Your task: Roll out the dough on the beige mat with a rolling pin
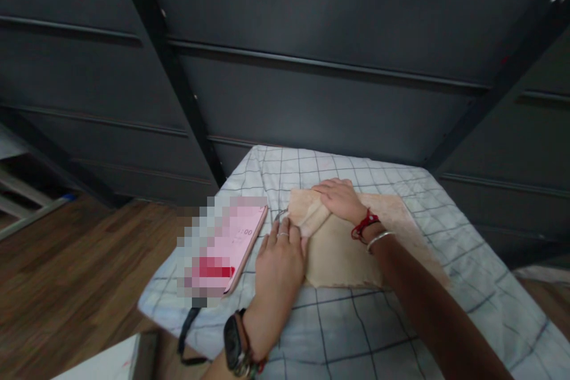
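Observation:
A beige cloth [342, 249] lies on a white checked sheet [338, 326], with its left corner folded inward. My left hand [280, 261] rests at the cloth's left edge, fingers together and flat, touching the fold. My right hand [341, 199] lies flat on top of the folded corner, fingers stretched out. The left wrist wears a watch, the right a red string and a silver bangle.
A pink phone [243, 240] with a lit screen lies on the sheet just left of my left hand; part of it is pixelated. A dark strap [187, 332] hangs off the sheet's front edge. Dark panelled walls stand behind, wooden floor [66, 273] to the left.

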`<state>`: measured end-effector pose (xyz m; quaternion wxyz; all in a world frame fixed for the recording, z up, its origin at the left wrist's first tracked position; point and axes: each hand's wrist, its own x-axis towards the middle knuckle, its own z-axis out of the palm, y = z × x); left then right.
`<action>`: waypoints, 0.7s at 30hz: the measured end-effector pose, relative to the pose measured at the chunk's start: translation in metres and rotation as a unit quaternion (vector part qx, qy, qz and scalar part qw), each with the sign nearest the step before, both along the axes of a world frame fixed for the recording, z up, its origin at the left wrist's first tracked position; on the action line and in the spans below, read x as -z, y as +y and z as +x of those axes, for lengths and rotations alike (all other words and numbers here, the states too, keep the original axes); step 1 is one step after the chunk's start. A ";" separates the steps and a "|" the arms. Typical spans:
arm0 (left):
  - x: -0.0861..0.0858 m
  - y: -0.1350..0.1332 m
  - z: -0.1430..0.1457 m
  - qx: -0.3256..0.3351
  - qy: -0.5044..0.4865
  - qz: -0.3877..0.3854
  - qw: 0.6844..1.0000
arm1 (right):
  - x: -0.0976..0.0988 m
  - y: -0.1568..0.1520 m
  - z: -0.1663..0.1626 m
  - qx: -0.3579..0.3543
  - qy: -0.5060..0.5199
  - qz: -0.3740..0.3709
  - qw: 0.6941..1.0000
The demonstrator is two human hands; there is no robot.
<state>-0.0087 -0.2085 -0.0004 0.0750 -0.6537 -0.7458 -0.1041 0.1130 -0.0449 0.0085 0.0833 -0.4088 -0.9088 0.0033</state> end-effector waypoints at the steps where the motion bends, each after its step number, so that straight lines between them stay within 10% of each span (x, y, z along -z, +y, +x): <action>1: -0.001 0.001 -0.001 0.001 -0.006 -0.005 1.000 | 0.000 0.000 -0.002 0.005 0.001 -0.001 1.000; 21: -0.008 0.006 -0.013 0.008 -0.042 -0.021 0.999 | -0.001 0.012 -0.023 0.007 -0.032 0.001 0.999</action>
